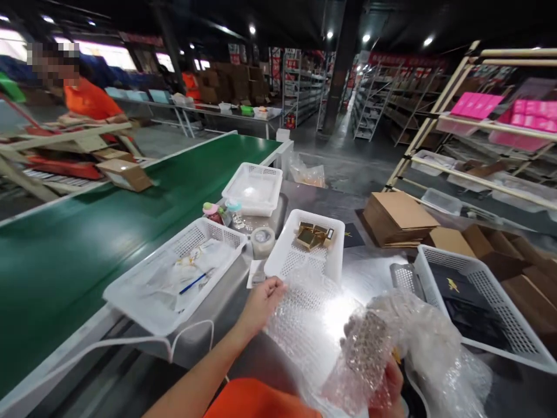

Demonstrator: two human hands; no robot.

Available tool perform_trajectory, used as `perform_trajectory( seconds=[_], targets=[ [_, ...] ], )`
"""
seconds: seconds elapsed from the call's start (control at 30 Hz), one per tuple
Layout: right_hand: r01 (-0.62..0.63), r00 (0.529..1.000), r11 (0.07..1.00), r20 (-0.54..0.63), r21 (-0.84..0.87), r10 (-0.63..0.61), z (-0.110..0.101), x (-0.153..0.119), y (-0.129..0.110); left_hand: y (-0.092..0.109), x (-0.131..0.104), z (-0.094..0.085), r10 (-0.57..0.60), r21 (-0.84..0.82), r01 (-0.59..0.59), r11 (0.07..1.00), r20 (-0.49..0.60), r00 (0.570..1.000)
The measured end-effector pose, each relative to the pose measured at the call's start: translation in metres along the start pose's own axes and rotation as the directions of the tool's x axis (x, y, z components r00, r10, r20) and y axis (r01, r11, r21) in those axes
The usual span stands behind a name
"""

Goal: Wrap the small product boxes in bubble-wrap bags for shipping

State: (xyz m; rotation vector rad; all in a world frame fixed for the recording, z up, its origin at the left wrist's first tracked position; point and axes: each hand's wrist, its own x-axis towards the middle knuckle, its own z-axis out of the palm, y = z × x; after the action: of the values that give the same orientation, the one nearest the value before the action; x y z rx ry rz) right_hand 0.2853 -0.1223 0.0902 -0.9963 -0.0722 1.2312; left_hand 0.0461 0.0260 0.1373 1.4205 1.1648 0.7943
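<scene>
My left hand (264, 299) pinches the upper left corner of a sheet of bubble wrap (300, 319) spread over the metal table. On the right, my right hand (389, 386) is partly behind crumpled bubble wrap (365, 348) and appears closed on it; whatever is inside the wrap is unclear. More bubble wrap (448, 348) bunches up to the right of that hand. Just beyond the sheet stands a white basket (272, 255) with gold-coloured items (312, 235) in it. A roll of clear tape (263, 241) sits left of this basket.
A white basket (130, 313) with plastic bags and a blue pen lies left, beside the green conveyor (174, 186). Stacked white baskets (252, 191) stand farther back. At right are cardboard pieces (398, 215) and a basket (528, 342) of black items. A person in orange (91, 101) stands beyond the conveyor.
</scene>
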Motion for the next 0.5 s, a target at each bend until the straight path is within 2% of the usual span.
perform_trajectory(
  seconds=[0.1,0.17,0.2,0.23,0.27,0.3,0.37,0.43,0.5],
  targets=[
    [-0.076,0.991,0.996,0.111,-0.036,0.08,0.01,-0.009,0.018,-0.007,0.005,-0.005,0.171,0.322,-0.116,0.94,-0.15,0.974],
    [-0.094,0.982,0.995,0.161,-0.034,0.098,0.025,-0.017,0.037,-0.01,0.003,-0.006,0.274,0.384,-0.188,0.904,-0.183,0.944],
    [-0.09,0.98,0.996,0.178,-0.016,0.091,0.035,-0.022,0.048,-0.011,0.0,-0.007,0.289,0.346,-0.233,0.909,-0.122,0.949],
    [-0.076,0.978,0.997,0.194,0.011,0.073,0.047,-0.027,0.06,-0.011,-0.004,-0.008,0.266,0.263,-0.257,0.93,0.002,0.964],
    [-0.057,0.977,0.998,0.209,0.039,0.048,0.059,-0.034,0.072,-0.011,-0.009,-0.01,0.21,0.152,-0.236,0.96,0.17,0.963],
    [-0.041,0.974,0.997,0.224,0.063,0.026,0.072,-0.041,0.083,-0.012,-0.014,-0.012,0.142,0.046,-0.168,0.985,0.345,0.928],
    [-0.03,0.97,0.994,0.245,0.102,0.004,0.094,-0.057,0.103,-0.015,-0.022,-0.02,0.03,-0.078,0.021,0.997,0.598,0.801],
    [-0.025,0.968,0.992,0.251,0.125,-0.007,0.11,-0.07,0.118,-0.022,-0.025,-0.028,-0.029,-0.114,0.152,0.982,0.699,0.714],
    [0.023,0.967,0.991,0.25,0.13,-0.055,0.117,-0.08,0.128,-0.032,-0.023,-0.034,-0.074,-0.106,0.228,0.968,0.746,0.662]
  ],
)
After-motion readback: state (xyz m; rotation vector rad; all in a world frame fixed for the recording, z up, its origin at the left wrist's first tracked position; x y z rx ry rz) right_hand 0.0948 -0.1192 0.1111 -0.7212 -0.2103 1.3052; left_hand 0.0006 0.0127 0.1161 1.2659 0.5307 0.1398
